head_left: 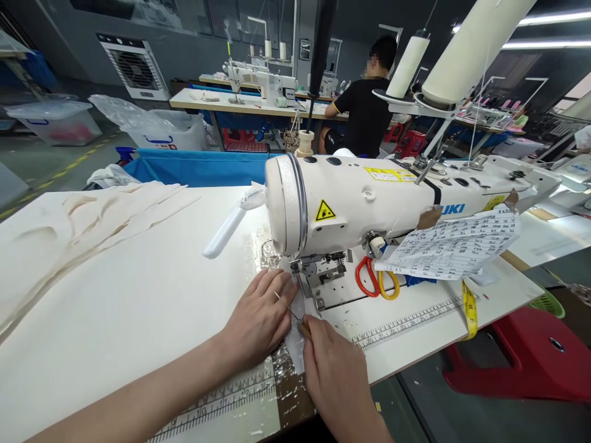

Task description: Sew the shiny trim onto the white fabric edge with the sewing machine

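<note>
Right hand pinches thin awl, tip pointing up-left toward left hand.

At 9 o'clock, cream fabric lies rumpled on the white worktable, with a blue cloth bin behind it at 11 o'clock. At 3 o'clock, scissors with 1 red and 1 yellow handle rest beside a printed paper sheet, a yellow measuring tape hanging off the table edge above a red plastic stool. At 12 o'clock a person in a black shirt sits at another sewing station, with 2 cream thread cones overhead at 1 o'clock.
</note>
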`<act>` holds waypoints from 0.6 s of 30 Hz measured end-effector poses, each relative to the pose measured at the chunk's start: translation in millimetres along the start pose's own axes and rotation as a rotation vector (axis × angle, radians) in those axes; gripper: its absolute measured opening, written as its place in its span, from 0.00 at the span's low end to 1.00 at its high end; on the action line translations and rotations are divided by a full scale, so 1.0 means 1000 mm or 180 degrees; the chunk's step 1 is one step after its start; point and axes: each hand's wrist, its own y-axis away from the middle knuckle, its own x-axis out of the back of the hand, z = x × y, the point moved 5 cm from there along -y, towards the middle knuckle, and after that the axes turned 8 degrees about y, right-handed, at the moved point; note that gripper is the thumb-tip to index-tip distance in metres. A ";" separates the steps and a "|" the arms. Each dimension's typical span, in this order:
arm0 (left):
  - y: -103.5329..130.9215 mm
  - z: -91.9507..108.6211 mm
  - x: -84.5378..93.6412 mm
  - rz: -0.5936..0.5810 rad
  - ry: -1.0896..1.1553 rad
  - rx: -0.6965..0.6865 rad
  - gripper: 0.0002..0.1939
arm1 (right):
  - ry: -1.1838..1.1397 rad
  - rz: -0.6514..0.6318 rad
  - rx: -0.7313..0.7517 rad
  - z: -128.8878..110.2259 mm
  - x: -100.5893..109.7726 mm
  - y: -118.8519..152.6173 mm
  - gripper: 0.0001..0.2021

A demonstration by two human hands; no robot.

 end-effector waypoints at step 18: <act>0.003 0.016 0.003 0.0154 0.0026 -0.0230 0.21 | -0.0666 0.0232 0.0067 0.007 0.010 0.019 0.16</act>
